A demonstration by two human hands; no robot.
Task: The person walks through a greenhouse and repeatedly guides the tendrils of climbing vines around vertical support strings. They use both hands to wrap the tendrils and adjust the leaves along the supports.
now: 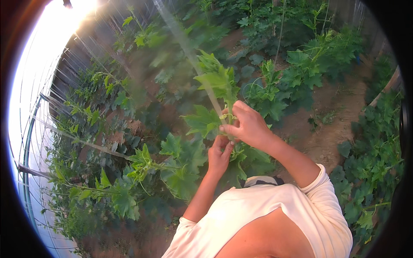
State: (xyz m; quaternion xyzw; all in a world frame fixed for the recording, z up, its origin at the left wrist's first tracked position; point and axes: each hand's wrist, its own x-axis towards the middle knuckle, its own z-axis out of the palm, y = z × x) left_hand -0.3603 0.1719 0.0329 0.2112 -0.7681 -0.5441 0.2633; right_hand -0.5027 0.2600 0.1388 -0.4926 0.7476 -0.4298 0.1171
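A leafy green vine shoot (219, 80) with lobed leaves and tendrils stands upright before me. A pale, translucent flat strip (188, 53) runs down from the top of the view to the same stem. My right hand (246, 124) closes around the stem and the lower end of the strip, thumb and fingers pinching them together. Just below it, my left hand (221, 154) pinches the stem between thumb and fingertips. A tendril (228, 116) curls across stem and strip at my right fingers. A broad leaf (202, 121) spreads to the left of the hands.
More vines (142, 164) grow at left, one with another pale strip (87, 143) reaching it. Bare soil (329, 113) runs along the right, beside another row of plants (371, 174). A curved metal frame (27, 142) rises at the far left. Thin strings hang among the rear plants.
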